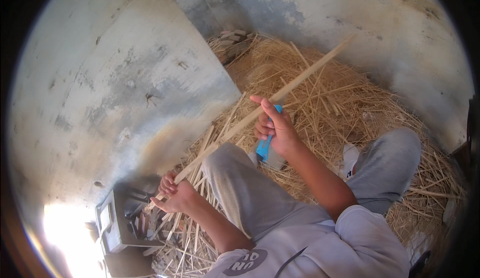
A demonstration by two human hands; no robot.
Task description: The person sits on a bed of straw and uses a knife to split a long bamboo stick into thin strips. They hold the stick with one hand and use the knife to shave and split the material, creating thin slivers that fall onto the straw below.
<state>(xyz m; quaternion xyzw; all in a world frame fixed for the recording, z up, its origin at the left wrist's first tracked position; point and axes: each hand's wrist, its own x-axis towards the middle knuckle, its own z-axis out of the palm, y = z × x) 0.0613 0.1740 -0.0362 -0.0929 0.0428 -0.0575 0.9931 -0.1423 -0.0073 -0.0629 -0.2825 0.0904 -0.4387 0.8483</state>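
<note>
A long, pale strip of split wood or bamboo [310,73] runs slantwise across the view, from low on the left up to the far right. My left hand [176,194] is closed around its lower end, thumb stretched along it. In my right hand [278,129] is a blue cutter knife [263,149] with a black end, its fingers wrapped round the handle and index finger extended by the strip's middle. A greyish piece, perhaps the blade, shows faintly at the strip; whether it touches cannot be made out.
Heaps of thin shavings and strips [330,103] cover the floor around my bent legs [240,183]. A pale, stained wall panel [130,78] stands at the left. Lower left is a grey metal box-like object [114,230] beside a bright opening; small blocks [232,37] lie in the far corner.
</note>
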